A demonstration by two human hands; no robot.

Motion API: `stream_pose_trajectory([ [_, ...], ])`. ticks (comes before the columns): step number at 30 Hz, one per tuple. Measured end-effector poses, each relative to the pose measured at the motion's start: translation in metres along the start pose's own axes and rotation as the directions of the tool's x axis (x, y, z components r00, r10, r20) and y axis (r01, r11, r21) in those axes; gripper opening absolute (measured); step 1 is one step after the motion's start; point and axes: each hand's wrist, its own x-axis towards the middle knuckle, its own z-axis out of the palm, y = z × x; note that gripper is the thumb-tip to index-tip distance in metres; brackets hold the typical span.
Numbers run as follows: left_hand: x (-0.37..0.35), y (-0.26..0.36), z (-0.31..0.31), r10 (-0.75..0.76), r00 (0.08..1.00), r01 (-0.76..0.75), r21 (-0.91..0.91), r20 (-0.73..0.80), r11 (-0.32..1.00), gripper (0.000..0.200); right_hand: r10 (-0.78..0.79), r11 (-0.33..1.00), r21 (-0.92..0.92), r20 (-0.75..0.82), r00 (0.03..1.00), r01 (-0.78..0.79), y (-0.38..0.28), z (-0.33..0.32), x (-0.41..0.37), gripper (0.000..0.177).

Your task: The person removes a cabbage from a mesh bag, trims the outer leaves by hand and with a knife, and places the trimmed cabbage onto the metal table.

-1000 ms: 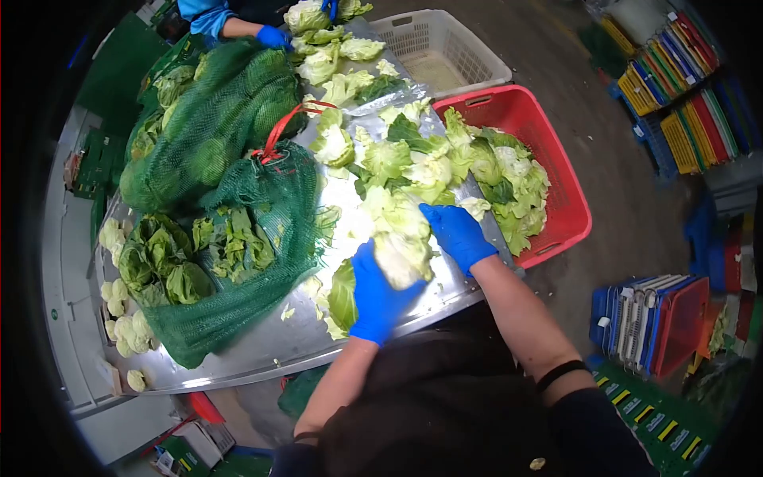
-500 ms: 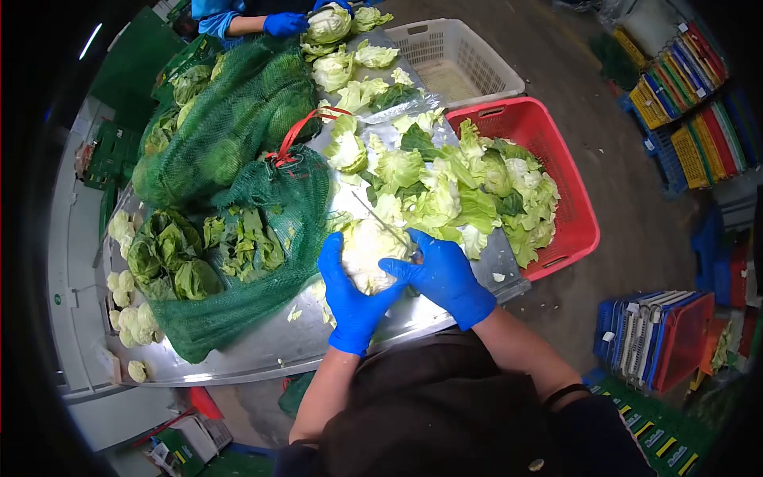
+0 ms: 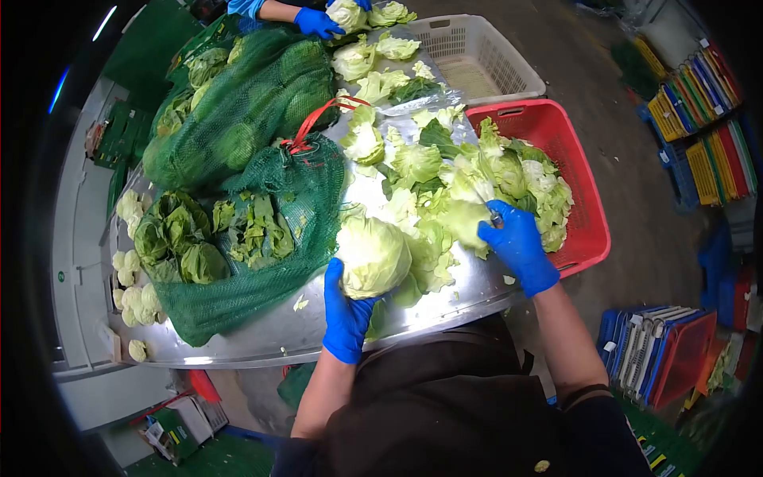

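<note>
My left hand [image 3: 346,314], in a blue glove, grips a pale green cabbage head [image 3: 372,256] from below at the near edge of the steel table [image 3: 270,342]. My right hand [image 3: 517,248], also gloved in blue, is closed around a small knife [image 3: 495,219], of which only a short metal bit shows. It rests against loose outer leaves [image 3: 465,216] at the table's right edge, beside the red basket [image 3: 584,238].
Two green net bags of cabbages [image 3: 238,119] [image 3: 230,254] fill the table's left half. Trimmed heads [image 3: 131,298] lie at the far left. A white basket [image 3: 477,60] stands behind the red one. Another person's gloved hand [image 3: 318,22] works at the top. Stacked crates [image 3: 699,119] stand at the right.
My right hand has left the cabbage head and moved right, with the knife, to the leaves by the red basket. My left hand still holds the head, now alone.
</note>
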Motion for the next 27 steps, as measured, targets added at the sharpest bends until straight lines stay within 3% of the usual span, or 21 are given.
stream_pose_trajectory([
  [1, 0.001, 0.001, 0.001, -0.037, 0.998, 0.042, -0.090, 0.054, 0.995, 0.067, 0.103, 0.914, -0.401, 0.077, 0.992, -0.064, -0.008, -0.012, 0.001, 0.050],
  [2, 0.002, 0.002, 0.004, -0.033, 0.998, 0.038, -0.090, 0.053, 0.995, 0.067, 0.099, 0.915, -0.400, 0.078, 0.992, -0.060, -0.012, -0.003, 0.001, 0.050],
  [3, 0.001, 0.001, 0.010, -0.026, 0.999, 0.029, -0.069, 0.041, 0.997, 0.066, -0.131, 0.987, -0.095, -0.009, 0.991, 0.129, -0.016, 0.009, -0.002, 0.052],
  [4, 0.001, -0.001, 0.014, -0.021, 0.999, 0.022, -0.048, 0.030, 0.999, 0.064, -0.314, 0.919, 0.194, -0.160, 0.936, 0.342, -0.029, 0.020, -0.007, 0.055],
  [7, 0.005, -0.008, 0.022, -0.008, 1.000, 0.006, 0.071, 0.026, 0.997, 0.063, -0.418, 0.901, 0.194, 0.145, 0.897, 0.388, -0.085, 0.022, -0.030, 0.058],
  [8, 0.012, -0.014, 0.007, -0.045, 0.999, 0.045, -0.028, 0.014, 0.999, 0.053, -0.452, 0.890, 0.171, 0.204, 0.868, 0.423, -0.094, 0.025, -0.033, 0.058],
  [9, 0.014, -0.014, 0.005, -0.094, 0.995, 0.094, -0.029, 0.023, 0.995, 0.055, -0.503, 0.864, 0.099, 0.185, 0.844, 0.493, -0.090, 0.032, -0.030, 0.047],
  [10, 0.014, -0.012, 0.009, -0.141, 0.990, 0.141, -0.030, 0.031, 0.990, 0.057, -0.502, 0.865, 0.099, 0.184, 0.845, 0.492, -0.081, 0.035, -0.025, 0.047],
  [12, 0.003, -0.003, 0.026, -0.152, 0.988, 0.154, -0.071, 0.031, 0.986, 0.060, -0.608, 0.760, 0.345, 0.076, 0.790, 0.551, -0.063, 0.033, -0.015, 0.027],
  [13, -0.003, 0.000, 0.033, -0.163, 0.986, 0.165, -0.112, 0.032, 0.980, 0.064, -0.537, 0.777, 0.433, 0.078, 0.840, 0.456, -0.059, 0.027, -0.016, 0.020],
  [14, -0.001, 0.001, 0.030, -0.157, 0.987, 0.160, -0.118, 0.030, 0.980, 0.064, -0.447, 0.853, 0.372, 0.156, 0.881, 0.367, -0.050, 0.018, -0.013, 0.018],
  [16, 0.000, 0.004, 0.022, -0.199, 0.979, 0.202, -0.113, 0.039, 0.973, 0.074, -0.214, 0.929, 0.323, 0.070, 0.974, 0.181, -0.036, 0.009, -0.007, 0.018],
  [18, 0.001, 0.003, 0.022, -0.200, 0.979, 0.204, -0.115, 0.050, 0.972, 0.076, -0.204, 0.888, 0.424, 0.016, 0.979, 0.178, -0.038, 0.012, -0.005, 0.025],
  [20, 0.001, -0.001, 0.025, -0.185, 0.979, 0.193, -0.093, 0.091, 0.977, 0.072, -0.304, 0.785, 0.586, 0.081, 0.949, 0.201, -0.073, 0.015, -0.013, 0.033],
  [21, 0.003, -0.005, 0.027, -0.144, 0.986, 0.149, -0.054, 0.087, 0.987, 0.069, -0.372, 0.862, 0.406, 0.102, 0.923, 0.303, -0.084, 0.016, -0.018, 0.039],
  [24, 0.008, -0.015, 0.020, -0.068, 0.995, 0.066, 0.040, 0.066, 0.997, 0.059, -0.501, 0.865, 0.138, 0.264, 0.824, 0.482, -0.098, 0.026, -0.019, 0.036],
  [25, 0.010, -0.015, 0.019, -0.119, 0.991, 0.120, -0.008, 0.062, 0.993, 0.057, -0.500, 0.866, 0.137, 0.262, 0.826, 0.481, -0.090, 0.030, -0.017, 0.036],
  [27, 0.005, -0.012, 0.027, -0.169, 0.985, 0.171, -0.085, 0.023, 0.982, 0.057, -0.599, 0.766, 0.405, 0.165, 0.784, 0.500, -0.065, 0.037, -0.010, 0.027],
])
